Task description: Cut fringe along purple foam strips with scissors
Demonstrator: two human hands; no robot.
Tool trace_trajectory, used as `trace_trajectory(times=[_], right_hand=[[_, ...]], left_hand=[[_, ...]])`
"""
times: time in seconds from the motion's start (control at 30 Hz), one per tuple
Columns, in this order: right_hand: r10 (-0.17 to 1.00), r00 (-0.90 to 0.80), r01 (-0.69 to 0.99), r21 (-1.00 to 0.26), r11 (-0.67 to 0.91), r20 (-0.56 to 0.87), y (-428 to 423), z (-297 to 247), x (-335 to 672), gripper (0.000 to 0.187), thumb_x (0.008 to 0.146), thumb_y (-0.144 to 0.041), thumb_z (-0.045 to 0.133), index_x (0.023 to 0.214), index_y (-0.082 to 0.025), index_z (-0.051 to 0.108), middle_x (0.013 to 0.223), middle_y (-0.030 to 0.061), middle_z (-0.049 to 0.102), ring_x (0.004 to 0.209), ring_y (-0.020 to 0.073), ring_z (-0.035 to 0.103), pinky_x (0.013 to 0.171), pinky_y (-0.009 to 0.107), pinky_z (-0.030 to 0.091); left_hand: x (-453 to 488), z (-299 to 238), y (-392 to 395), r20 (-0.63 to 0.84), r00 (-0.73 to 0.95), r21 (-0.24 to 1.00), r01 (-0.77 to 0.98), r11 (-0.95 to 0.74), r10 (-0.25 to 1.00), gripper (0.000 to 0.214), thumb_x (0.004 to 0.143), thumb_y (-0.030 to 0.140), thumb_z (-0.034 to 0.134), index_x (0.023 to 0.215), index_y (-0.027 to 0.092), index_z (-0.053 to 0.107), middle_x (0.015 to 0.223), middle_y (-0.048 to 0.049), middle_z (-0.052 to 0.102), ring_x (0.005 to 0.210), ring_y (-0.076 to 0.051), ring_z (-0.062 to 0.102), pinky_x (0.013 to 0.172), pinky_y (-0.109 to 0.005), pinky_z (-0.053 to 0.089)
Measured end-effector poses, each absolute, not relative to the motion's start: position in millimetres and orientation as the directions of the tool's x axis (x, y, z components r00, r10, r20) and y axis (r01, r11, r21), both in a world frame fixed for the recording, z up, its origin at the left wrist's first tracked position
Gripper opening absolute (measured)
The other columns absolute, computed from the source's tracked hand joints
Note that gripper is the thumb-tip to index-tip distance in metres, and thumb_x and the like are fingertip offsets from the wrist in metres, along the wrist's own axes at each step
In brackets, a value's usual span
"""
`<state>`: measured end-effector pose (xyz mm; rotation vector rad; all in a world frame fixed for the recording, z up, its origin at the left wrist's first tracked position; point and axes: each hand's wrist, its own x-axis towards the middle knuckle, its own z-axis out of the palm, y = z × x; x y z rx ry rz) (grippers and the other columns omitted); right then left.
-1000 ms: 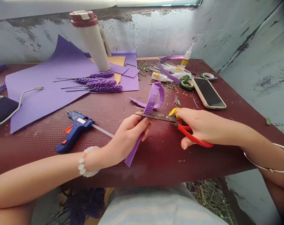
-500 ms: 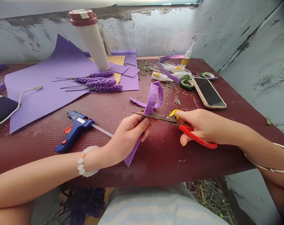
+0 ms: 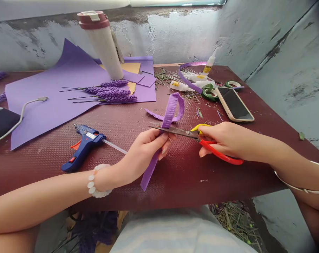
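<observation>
While the right hand (image 3: 227,140) grips scissors (image 3: 189,133) no longer parted, the left hand (image 3: 143,151) pinches a curled, fringed purple strip (image 3: 169,114).

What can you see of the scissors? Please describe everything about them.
The scissors have dark, metal-looking blades joined at a round pivot, and plastic-looking handles, one yellow, one red. The right hand holds them by these handles above the maroon table. They point leftward, the blades crossing the purple strip beside the left hand, which pinches it. The blades look nearly closed; whether they touch its fingers is unclear.
</observation>
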<state>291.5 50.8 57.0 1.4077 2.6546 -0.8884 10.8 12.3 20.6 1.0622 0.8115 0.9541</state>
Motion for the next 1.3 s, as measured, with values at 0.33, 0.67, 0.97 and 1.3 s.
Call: trace_trajectory(times=[0.33,0.67,0.97,1.3], right_hand=[[0.578,-0.725,0.606,-0.746,0.277,-0.374,61,56,309,0.052,0.102,-0.078,0.075,0.09,-0.029,0.063,0.073,-0.0054,0.06,0.064,0.0199,0.05,0.061,0.036,0.039],[0.631,-0.662,0.666,-0.704,0.246,-0.406,49,62,302,0.034,0.095,-0.053,0.082,0.087,-0.034,0.055,0.065,-0.0074,0.062,0.061,0.0239,0.054,0.059,0.04,0.041],[0.632,-0.671,0.653,-0.713,0.255,-0.388,53,57,302,0.037,0.102,-0.061,0.076,0.083,-0.033,0.061,0.063,-0.0056,0.065,0.062,0.0243,0.057,0.06,0.041,0.039],[0.761,-0.562,0.77,-0.54,0.339,-0.324,49,69,291,0.049,0.08,-0.067,0.088,0.089,-0.035,0.052,0.071,-0.0045,0.063,0.066,0.0294,0.063,0.063,0.045,0.048]], left_hand=[[5,22,7,-0.013,0.456,0.94,-0.297,0.167,0.89,0.037,0.114,0.05,0.086,0.101,0.015,0.082,0.071,0.003,0.063,0.06,-0.011,0.053,0.059,-0.026,0.04],[7,28,6,-0.034,0.476,0.97,-0.198,0.145,0.879,0.049,0.109,0.064,0.09,0.097,0.018,0.079,0.065,0.0059,0.056,0.057,-0.012,0.045,0.057,-0.03,0.038],[7,25,7,-0.04,0.484,0.958,-0.23,0.172,0.874,0.04,0.114,0.054,0.084,0.102,0.017,0.076,0.07,0.0058,0.059,0.059,-0.012,0.049,0.06,-0.03,0.039],[12,23,8,-0.04,0.381,0.97,-0.207,0.127,0.924,0.04,0.11,0.049,0.09,0.09,0.021,0.069,0.069,0.0074,0.052,0.06,-0.011,0.047,0.06,-0.029,0.04]])
